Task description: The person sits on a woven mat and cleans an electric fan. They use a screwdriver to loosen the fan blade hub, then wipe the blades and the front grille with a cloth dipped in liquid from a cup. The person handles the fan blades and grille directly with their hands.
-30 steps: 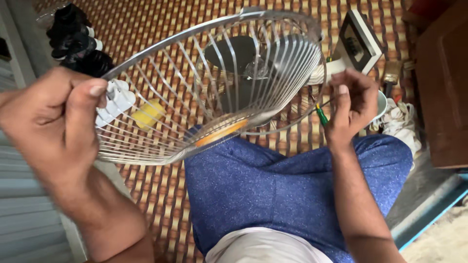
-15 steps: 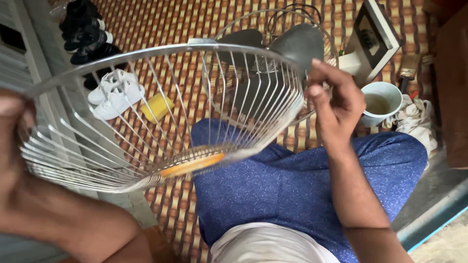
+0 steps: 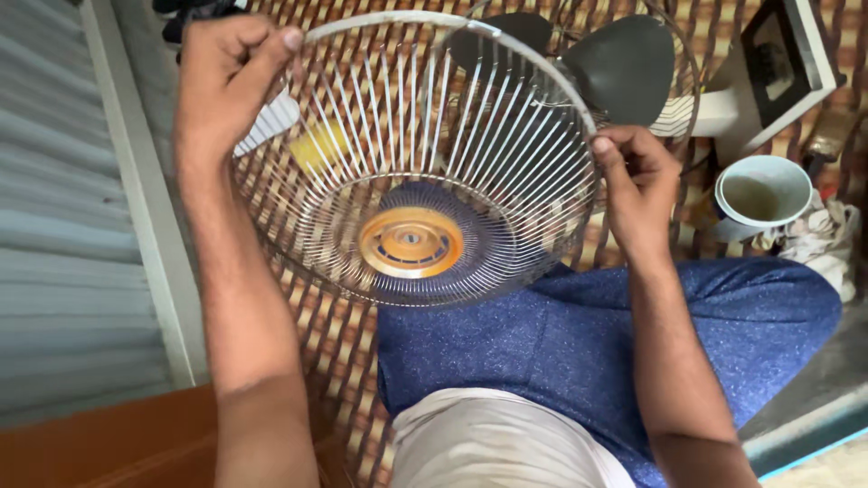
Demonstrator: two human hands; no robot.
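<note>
Hands (image 3: 231, 77) on domed wire fan guard (image 3: 425, 163)

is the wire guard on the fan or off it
Off. Both hands, left hand and right hand, hold the wire guard free above the fan.

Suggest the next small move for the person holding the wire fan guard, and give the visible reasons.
Probably lower the wire fan guard forward toward the fan blades. Both the left hand and right hand grip its rim on opposite sides, its open side faces the camera, and the bladed fan lies on the mat just beyond it.
</note>
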